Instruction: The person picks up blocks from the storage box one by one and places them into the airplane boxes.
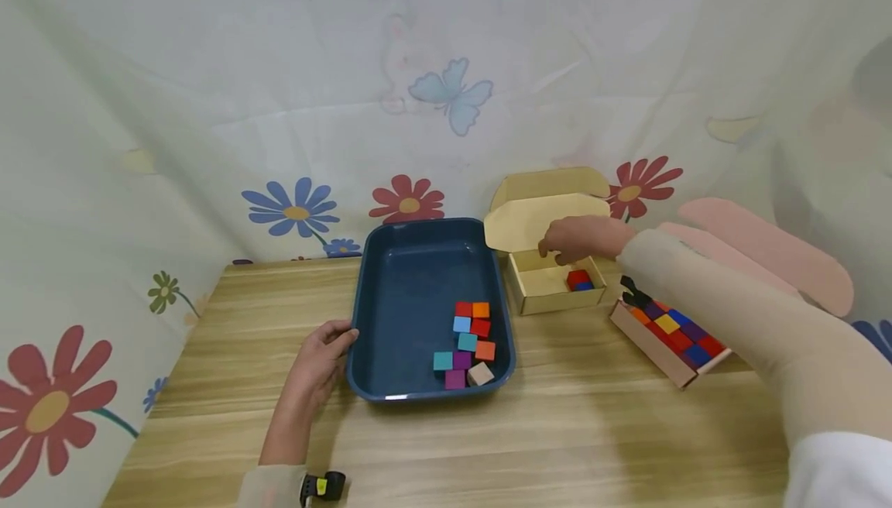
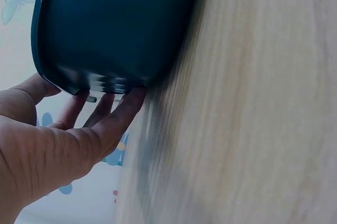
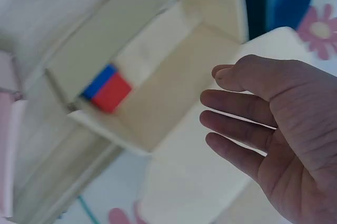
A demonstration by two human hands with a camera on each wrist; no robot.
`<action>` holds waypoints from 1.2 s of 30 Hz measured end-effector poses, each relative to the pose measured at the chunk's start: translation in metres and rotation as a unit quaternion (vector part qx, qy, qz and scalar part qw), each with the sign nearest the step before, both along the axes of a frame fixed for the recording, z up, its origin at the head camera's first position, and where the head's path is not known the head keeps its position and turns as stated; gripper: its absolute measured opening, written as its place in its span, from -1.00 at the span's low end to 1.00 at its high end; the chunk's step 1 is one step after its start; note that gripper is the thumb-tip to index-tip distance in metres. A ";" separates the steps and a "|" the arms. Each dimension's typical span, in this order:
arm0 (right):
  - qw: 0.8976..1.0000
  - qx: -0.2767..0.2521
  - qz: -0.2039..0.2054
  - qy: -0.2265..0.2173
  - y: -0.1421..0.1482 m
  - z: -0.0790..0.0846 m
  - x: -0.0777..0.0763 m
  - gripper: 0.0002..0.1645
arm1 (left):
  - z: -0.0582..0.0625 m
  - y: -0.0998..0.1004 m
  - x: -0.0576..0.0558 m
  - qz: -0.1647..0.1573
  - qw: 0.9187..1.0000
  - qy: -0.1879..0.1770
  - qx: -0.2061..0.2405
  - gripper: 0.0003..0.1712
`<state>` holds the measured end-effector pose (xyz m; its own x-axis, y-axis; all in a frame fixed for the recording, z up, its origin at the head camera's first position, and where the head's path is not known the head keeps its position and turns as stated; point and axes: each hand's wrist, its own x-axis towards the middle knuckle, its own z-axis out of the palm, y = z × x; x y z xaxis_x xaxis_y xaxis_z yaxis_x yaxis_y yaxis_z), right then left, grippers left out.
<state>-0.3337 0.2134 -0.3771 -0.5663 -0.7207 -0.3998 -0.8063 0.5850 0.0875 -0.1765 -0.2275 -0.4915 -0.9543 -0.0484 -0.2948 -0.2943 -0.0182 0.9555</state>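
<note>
My left hand (image 1: 322, 362) holds the left rim of a dark blue tray (image 1: 404, 384), thumb at the rim and fingertips against the outer wall, as the left wrist view shows. Several small coloured cubes (image 1: 468, 341) lie in the tray's near right part. Over the lidded yellow cardboard box (image 1: 555, 303) hovers my right hand (image 1: 584, 237), its fingers loosely bent with nothing between them. Inside that box, a red cube (image 3: 111, 93) and a blue cube (image 3: 99, 80) sit touching in one corner.
At the right, partly behind the right sleeve (image 1: 704, 299), a pink box (image 1: 655, 347) stands angled, filled with several coloured cubes (image 1: 679, 334) and a black item (image 1: 634, 293). A printed cloth (image 1: 313, 105) hangs behind the wooden table (image 1: 557, 446).
</note>
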 end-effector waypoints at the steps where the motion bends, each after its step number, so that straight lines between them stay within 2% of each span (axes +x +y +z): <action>1: 1.000 -0.010 0.006 0.003 -0.003 0.004 0.002 -0.69 | 0.000 0.000 0.000 0.000 1.000 0.000 0.000 -0.54; 8: 0.998 -0.052 0.035 0.020 -0.037 0.028 0.024 -0.61 | 0.002 0.000 -0.003 -0.004 1.000 0.000 -0.002 -0.52; 11: 0.997 -0.046 0.060 0.033 -0.055 0.033 0.034 -0.55 | 0.002 -0.001 -0.003 -0.005 1.000 0.000 -0.003 -0.53; 15: 0.995 -0.031 0.090 0.025 -0.082 0.033 0.048 -0.46 | 0.001 -0.002 -0.003 -0.006 1.000 -0.001 -0.004 -0.55; 21: 0.987 -0.002 0.159 -0.025 -0.124 0.021 0.070 -0.30 | 0.001 -0.003 -0.004 -0.007 1.000 0.003 -0.001 -0.57; 25: 0.974 0.026 0.213 -0.065 -0.146 0.005 0.086 -0.20 | 0.001 -0.003 -0.004 -0.006 1.000 0.004 0.002 -0.57; 28: 0.964 0.060 0.249 -0.074 -0.159 -0.008 0.098 -0.09 | 0.000 -0.003 -0.004 -0.007 1.000 0.001 0.000 -0.57; 32: 0.951 0.116 0.281 -0.055 -0.171 -0.021 0.107 0.02 | -0.002 -0.003 -0.004 -0.005 1.000 0.001 0.004 -0.58; 36: 0.944 0.147 0.295 -0.031 -0.178 -0.027 0.111 0.02 | -0.001 -0.003 -0.002 -0.005 1.000 0.004 0.009 -0.58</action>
